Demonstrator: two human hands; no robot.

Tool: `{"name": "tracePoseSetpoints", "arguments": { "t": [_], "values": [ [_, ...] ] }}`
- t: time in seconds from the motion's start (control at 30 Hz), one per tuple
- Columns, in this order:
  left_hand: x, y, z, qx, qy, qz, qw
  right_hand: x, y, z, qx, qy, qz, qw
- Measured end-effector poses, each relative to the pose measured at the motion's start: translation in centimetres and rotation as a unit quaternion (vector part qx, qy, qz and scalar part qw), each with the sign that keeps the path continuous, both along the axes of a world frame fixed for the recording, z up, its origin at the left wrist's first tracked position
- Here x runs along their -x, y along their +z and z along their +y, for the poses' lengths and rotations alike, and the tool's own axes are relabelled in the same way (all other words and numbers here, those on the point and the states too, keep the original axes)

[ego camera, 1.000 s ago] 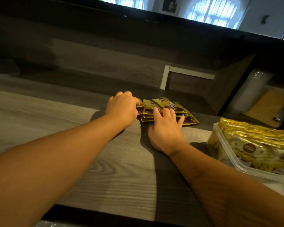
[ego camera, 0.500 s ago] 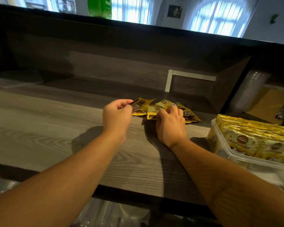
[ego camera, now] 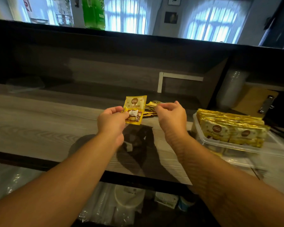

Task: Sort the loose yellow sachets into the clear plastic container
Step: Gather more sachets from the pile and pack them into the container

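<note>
Left hand (ego camera: 112, 120) lifted over the worktop (ego camera: 39, 125), fingers pinching one yellow sachet (ego camera: 134, 109) upright. Right hand (ego camera: 171, 115) pinching another sachet (ego camera: 152, 104) off the small pile (ego camera: 149, 112) near the far edge. Clear container (ego camera: 236, 145) of sachets at the right end.

A grey wood-grain counter (ego camera: 39, 122) runs under a dark ledge (ego camera: 138, 41), with bright arched windows (ego camera: 215, 20) at one o'clock.

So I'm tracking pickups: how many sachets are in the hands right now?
2 that I can see: one upright in the left hand, sachet; one pinched by the right hand, sachet. More may hide behind them.
</note>
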State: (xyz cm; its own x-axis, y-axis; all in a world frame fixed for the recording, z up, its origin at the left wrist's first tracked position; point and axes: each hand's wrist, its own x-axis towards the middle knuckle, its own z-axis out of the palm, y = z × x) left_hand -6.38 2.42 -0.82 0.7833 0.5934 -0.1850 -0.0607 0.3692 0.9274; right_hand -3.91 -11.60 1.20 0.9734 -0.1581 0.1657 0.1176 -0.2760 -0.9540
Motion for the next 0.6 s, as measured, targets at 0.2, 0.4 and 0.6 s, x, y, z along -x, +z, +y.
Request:
{"name": "tracePoseSetpoints", "arguments": {
  "t": [0.2, 0.4, 0.6],
  "values": [
    [1.2, 2.0, -4.0, 0.042, -0.054, 0.008, 0.998, 3.9, 2.7, -4.3, -0.005, -0.024, -0.08, 0.996],
    [2.9, 4.6, -9.3, -0.038, -0.15, -0.024, 0.988, 5.1, 3.2, -9.8, -0.072, -0.025, -0.093, 0.993],
    [2.8, 6.1, -14.5, -0.177, -0.196, -0.069, 0.962, 5.8, 4.2, -16.3, -0.111, -0.045, -0.132, 0.984]
  ]
}}
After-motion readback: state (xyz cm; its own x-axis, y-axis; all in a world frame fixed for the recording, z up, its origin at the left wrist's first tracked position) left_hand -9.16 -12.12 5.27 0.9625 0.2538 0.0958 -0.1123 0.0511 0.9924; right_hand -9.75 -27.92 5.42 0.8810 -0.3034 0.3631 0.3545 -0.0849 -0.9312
